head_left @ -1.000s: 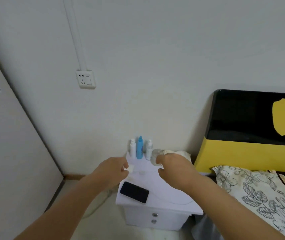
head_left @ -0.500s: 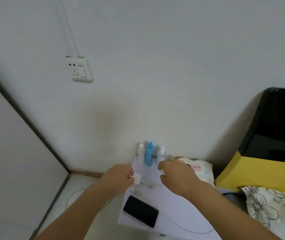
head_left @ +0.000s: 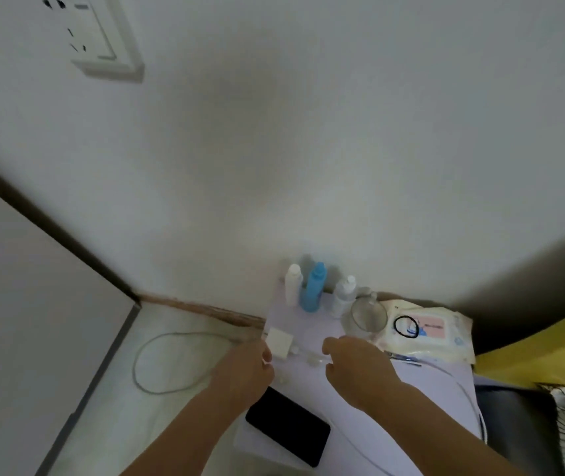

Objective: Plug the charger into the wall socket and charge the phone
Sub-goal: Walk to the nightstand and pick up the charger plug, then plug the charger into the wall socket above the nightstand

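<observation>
Both my hands are over the table point(head_left: 411, 407). L hand point(head_left: 243, 372) has its grip pinched on the white charger point(head_left: 279, 342) at the table's left edge. R hand point(head_left: 356, 369) pinches the cable end point(head_left: 313, 359) just beside it. Phone point(head_left: 288, 426) lies face-up near the front edge, btw my forearms. Wall socket point(head_left: 97, 36) is well apart, top left, w/ nothing plugged in.

Two bare forearms rise from the lower edge on either side of the black phone point(head_left: 288, 426). No sleeve, watch or ring shows on the left hand point(head_left: 245, 369) or the right hand point(head_left: 356, 367). Both wrists are uncovered, the fingers slim with short nails.
</observation>
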`<state>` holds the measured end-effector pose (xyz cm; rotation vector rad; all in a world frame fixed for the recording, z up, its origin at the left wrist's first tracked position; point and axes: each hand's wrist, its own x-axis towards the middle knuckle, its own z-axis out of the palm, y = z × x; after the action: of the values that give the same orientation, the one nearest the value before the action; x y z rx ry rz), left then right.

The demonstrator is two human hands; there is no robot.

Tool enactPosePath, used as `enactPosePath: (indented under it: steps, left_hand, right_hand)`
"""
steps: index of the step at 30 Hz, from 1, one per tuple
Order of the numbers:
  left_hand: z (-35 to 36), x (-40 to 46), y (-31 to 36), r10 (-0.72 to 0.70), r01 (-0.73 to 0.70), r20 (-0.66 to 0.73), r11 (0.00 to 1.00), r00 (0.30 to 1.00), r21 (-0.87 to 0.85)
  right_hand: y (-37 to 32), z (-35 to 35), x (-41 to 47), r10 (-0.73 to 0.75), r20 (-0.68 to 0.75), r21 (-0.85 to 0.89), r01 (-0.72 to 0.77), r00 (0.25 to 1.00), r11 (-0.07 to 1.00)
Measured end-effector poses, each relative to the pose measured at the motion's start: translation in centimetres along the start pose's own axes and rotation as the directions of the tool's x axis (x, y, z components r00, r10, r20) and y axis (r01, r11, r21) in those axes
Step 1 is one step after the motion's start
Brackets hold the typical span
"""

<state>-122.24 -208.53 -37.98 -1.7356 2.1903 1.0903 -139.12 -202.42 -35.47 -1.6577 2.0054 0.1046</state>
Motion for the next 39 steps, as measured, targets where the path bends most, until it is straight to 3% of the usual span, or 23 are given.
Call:
enactPosePath:
  steps: [11,23,31,39]
  left_hand:
    - [7.3,7.8,-4.1,-0.080,0.078,-0.030,0.996,0.996,-0.043]
    - [9.5,11.2,-9.4,-0.147,0.145,-0.039,0.988,0.988,-0.044]
    - [8.1,11.6,-8.9,-0.127,0.124,-0.027,0.990,0.992,-0.073]
    - [3.4,9.5,-7.2,-0.116,0.107,-0.088,0.989,0.989,-0.105]
  right_hand:
    - [0.6,8.6,7.7,0.011,0.020,0.026,-0.011,1.000,1.000]
    - [-1.2,14.4,14.1,0.017,-0.073,-0.034,-0.020,0.997,0.999]
    - [-0.8,13.9,14.3,0.008,-0.022,0.036,-0.007,1.000,0.999]
    - [-2.3,7.3,10.7,0.017,-0.208,0.201,0.026,0.978,0.979]
